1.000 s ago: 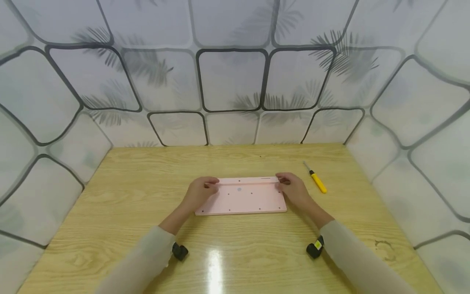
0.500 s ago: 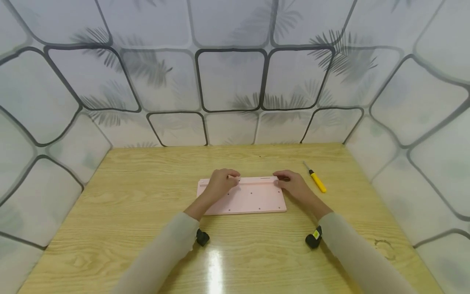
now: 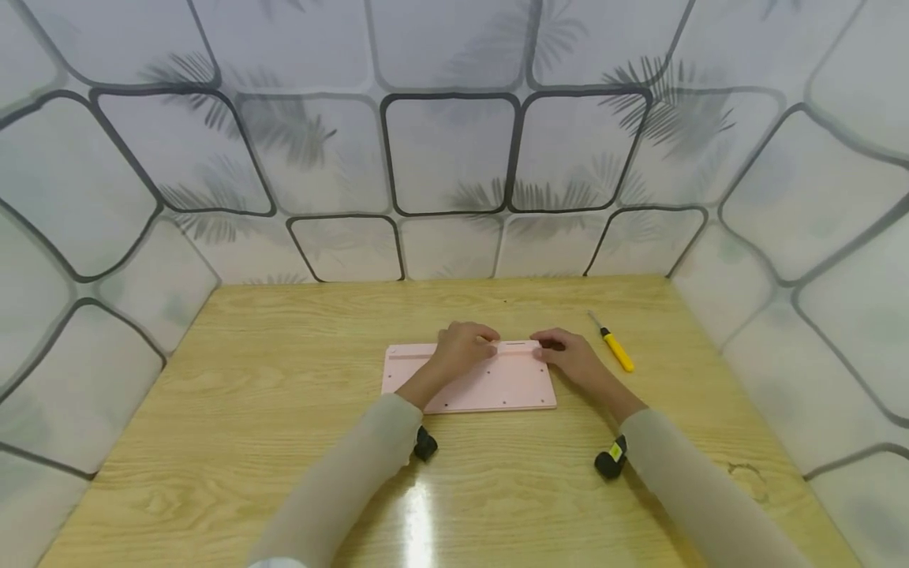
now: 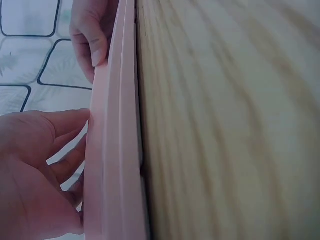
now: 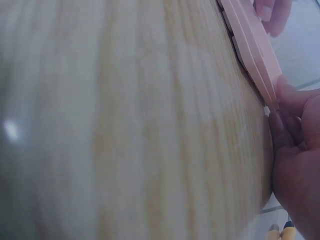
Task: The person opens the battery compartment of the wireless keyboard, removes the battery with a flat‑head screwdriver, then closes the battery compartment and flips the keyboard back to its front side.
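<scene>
A pink keyboard (image 3: 511,386) lies face down on the table, its flat back with small dark screws showing. My left hand (image 3: 458,351) reaches over it and holds the far edge right of its middle; in the left wrist view the thumb of this hand (image 4: 35,170) touches the pink rim (image 4: 112,165), fingers curled at the rim's far side. At the far right corner my right hand (image 3: 575,363) pinches the keyboard; the right wrist view shows that hand (image 5: 300,145) with thumb and fingertips on the corner of the pink case (image 5: 255,55). Fingertips behind the edge are partly hidden.
A screwdriver with a yellow handle (image 3: 619,352) lies on the wooden table (image 3: 248,379) to the right of the keyboard. Patterned light walls (image 3: 454,158) stand behind the table and at both sides.
My left hand has moved right along the far edge, from near the left corner to past the middle. The keyboard and my right hand have stayed nearly in place.
</scene>
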### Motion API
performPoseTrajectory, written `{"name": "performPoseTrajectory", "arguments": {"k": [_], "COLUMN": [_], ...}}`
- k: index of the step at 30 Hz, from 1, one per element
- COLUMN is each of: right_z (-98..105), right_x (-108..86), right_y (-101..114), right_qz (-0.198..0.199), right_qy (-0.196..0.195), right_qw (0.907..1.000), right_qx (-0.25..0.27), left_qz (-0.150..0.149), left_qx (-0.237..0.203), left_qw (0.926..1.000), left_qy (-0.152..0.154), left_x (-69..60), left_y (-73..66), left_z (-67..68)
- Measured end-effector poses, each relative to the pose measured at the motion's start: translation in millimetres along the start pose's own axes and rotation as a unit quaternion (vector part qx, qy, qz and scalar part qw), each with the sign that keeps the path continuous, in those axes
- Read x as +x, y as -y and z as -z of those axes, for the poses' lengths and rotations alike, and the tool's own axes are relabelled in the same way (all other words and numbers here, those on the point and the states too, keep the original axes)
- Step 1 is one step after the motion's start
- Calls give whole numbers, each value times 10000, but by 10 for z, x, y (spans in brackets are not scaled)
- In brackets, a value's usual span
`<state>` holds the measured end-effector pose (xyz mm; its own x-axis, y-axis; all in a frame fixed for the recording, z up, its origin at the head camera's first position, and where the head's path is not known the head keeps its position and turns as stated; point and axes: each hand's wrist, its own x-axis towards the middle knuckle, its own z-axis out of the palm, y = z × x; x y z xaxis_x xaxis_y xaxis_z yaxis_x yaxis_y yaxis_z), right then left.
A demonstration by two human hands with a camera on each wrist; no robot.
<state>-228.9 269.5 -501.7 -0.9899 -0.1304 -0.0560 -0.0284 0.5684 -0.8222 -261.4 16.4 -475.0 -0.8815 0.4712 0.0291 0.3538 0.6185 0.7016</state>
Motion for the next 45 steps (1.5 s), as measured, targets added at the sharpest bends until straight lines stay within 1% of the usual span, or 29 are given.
{"name": "performPoseTrajectory", "arguments": {"k": [5, 9, 15, 19, 25, 30, 36, 40, 45], "right_z": [8, 26, 73, 67, 32, 17, 7, 4, -2], "right_x": [-15, -32, -52, -29, 9, 16, 19, 5, 6], "right_y": [-1, -12, -61, -99, -107, -66, -45, -15, -23], "right_qz": [-13, -44, -38, -9, 90, 53, 14, -22, 42], "right_qy": [-40, -62, -44, -50, 3, -17, 25, 20, 11], "right_qw": [10000, 10000, 9998, 9999, 10000, 10000, 10000, 10000, 9999], "right_qx": [-47, -58, -166, -94, 16, 59, 35, 94, 94], "left_qz": [-51, -136, -69, -24, 47, 2, 34, 62, 143], "left_qx": [114, 207, 403, 499, 611, 590, 580, 572, 608], "left_qw": [9998, 9995, 9987, 9982, 9977, 9980, 9982, 9983, 9980], "left_qy": [150, 199, 316, 345, 277, 227, 115, 78, 93], "left_x": [84, 130, 150, 149, 143, 157, 180, 181, 181], "left_y": [-38, -88, -197, -215, -202, -180, -158, -184, -204], "left_z": [-96, -145, -185, -183, -161, -160, -181, -178, -178]}}
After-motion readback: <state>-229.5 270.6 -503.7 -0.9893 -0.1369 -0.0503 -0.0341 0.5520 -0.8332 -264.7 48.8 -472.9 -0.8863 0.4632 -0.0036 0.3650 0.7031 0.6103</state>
